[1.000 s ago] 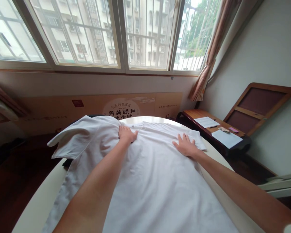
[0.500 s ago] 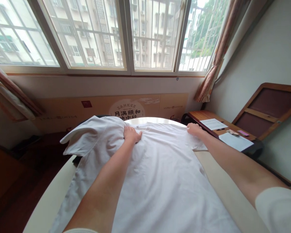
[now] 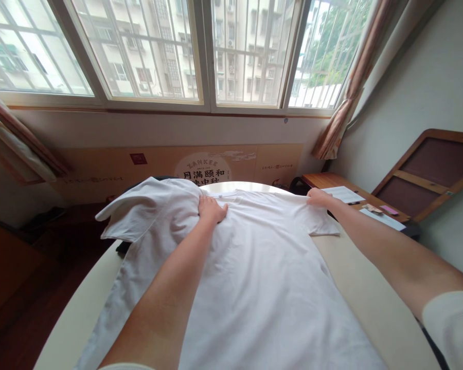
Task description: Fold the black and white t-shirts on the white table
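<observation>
A white T-shirt (image 3: 266,267) lies spread over a round pale table (image 3: 77,303), its collar toward the window. Flat on the cloth just below the collar, my left hand (image 3: 211,208) rests with its thumb apart from the fingers. My right hand (image 3: 319,197) is closed on the upper edge of the right sleeve, which it pulls outward. The left sleeve (image 3: 129,213) is raised and bunched, with its opening facing left. Some dark cloth (image 3: 122,247) shows from beneath the shirt on that side.
At the right stands a wooden desk (image 3: 320,180) with paper sheets (image 3: 343,194), a pen and a pink item (image 3: 389,209). A brown wooden panel (image 3: 428,169) leans behind it. Printed cardboard (image 3: 154,167) lines the wall under the barred window (image 3: 139,56).
My right hand has moved outward to the right, and the right sleeve is stretched further and lies flatter. My left hand stays at the same place on the shirt.
</observation>
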{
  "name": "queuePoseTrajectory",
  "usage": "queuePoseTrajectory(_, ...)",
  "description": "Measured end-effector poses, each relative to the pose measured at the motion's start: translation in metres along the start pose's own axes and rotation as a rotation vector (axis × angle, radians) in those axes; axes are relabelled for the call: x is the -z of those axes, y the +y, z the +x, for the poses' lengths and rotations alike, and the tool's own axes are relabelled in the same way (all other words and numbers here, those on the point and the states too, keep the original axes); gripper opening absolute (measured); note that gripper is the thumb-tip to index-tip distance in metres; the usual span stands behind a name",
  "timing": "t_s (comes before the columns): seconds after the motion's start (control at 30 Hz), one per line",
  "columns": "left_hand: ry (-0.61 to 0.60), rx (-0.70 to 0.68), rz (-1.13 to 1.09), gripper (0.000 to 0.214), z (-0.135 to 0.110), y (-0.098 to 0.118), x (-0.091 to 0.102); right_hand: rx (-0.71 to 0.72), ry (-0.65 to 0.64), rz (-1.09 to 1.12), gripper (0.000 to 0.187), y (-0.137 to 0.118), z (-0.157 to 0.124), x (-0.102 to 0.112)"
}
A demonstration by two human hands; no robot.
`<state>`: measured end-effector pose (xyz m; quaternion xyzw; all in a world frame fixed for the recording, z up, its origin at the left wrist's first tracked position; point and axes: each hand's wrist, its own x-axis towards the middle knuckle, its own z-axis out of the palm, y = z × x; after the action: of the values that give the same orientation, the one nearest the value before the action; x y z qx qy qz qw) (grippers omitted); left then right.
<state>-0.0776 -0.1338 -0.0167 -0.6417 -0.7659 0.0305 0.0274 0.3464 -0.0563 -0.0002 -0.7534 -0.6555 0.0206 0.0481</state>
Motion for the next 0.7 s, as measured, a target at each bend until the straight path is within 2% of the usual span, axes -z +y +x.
queuePoseTrajectory(0.07, 0.001, 0.000, -0.005, 0.093, 0.000, 0.000, 0.000, -0.071, 0.026, -0.053, 0.042, 0.000, -0.002, 0.001)
queuePoseTrajectory(0.17, 0.008, -0.003, -0.012, 0.093, 0.001, 0.000, -0.001, -0.123, 0.118, -0.086, 0.059, -0.010, -0.012, -0.003)
queuePoseTrajectory(0.27, 0.015, 0.001, -0.017, 0.092, 0.001, 0.000, -0.002, 0.002, 0.127, -0.060, 0.065, -0.031, -0.033, -0.019)
queuePoseTrajectory(0.37, 0.016, 0.003, -0.018, 0.094, 0.002, -0.001, -0.004, 0.184, 0.021, -0.015, 0.063, -0.056, -0.059, -0.046)
queuePoseTrajectory(0.47, 0.016, -0.001, -0.014, 0.095, 0.002, -0.001, -0.005, 0.256, -0.082, 0.023, 0.069, -0.066, -0.076, -0.064)
queuePoseTrajectory(0.57, 0.017, -0.005, -0.012, 0.095, 0.001, -0.001, -0.004, 0.292, -0.129, 0.042, 0.067, -0.055, -0.076, -0.061)
queuePoseTrajectory(0.7, 0.022, -0.010, -0.021, 0.093, 0.002, -0.001, -0.005, 0.305, -0.135, 0.041, 0.065, -0.040, -0.076, -0.038)
